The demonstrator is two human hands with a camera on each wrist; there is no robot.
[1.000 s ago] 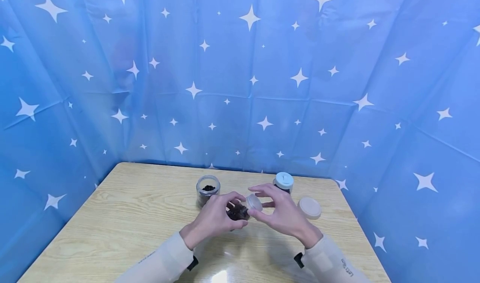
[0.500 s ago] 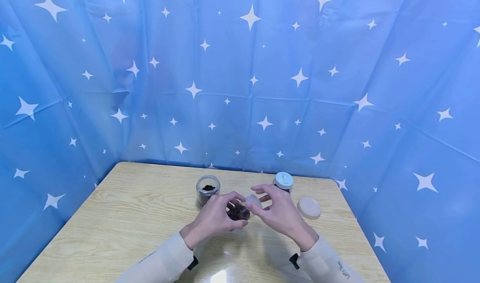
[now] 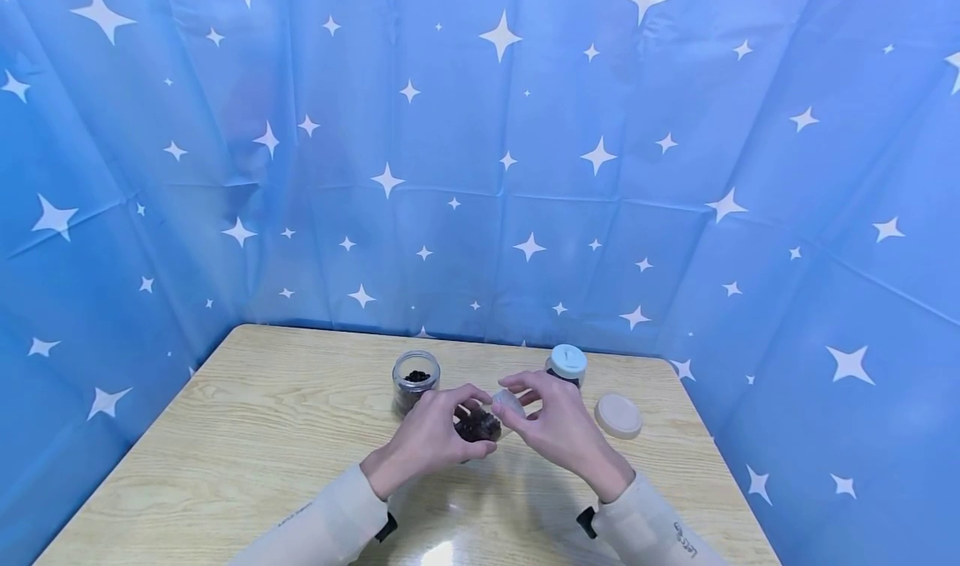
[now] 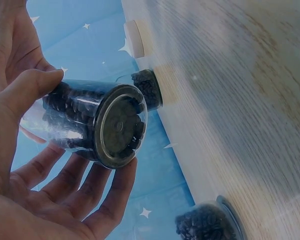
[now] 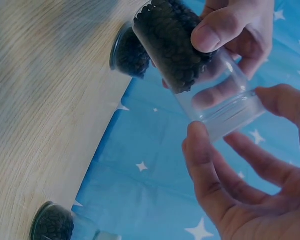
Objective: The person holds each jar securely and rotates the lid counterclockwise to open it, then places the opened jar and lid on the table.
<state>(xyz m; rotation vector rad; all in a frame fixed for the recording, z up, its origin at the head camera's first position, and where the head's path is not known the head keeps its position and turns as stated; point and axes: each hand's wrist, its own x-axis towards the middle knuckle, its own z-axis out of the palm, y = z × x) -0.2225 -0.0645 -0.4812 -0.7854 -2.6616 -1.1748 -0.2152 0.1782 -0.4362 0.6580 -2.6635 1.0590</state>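
Observation:
My left hand [image 3: 429, 434] grips a clear jar [image 4: 72, 117] partly filled with dark beans [image 5: 167, 42], thumb on one side and fingers on the other. The jar is tilted above the table, its mouth end toward my right hand [image 3: 558, 423]. That end carries a translucent lid [image 5: 237, 117], which my right thumb and fingertips pinch at its edge. In the head view, fingers hide part of both jar and lid. Behind my left hand stands an open glass jar [image 3: 408, 395] with dark beans inside.
A jar with a light blue lid [image 3: 568, 359] stands at the back, just beyond my right hand. To its right a round beige lid [image 3: 618, 416] lies flat on the wooden table [image 3: 247, 433]. A blue curtain [image 3: 450, 149] with white stars hangs behind.
My right hand has turned and shifted slightly left, its thumb now across the lid and its fingers closer in. The left hand and the jar have stayed nearly still.

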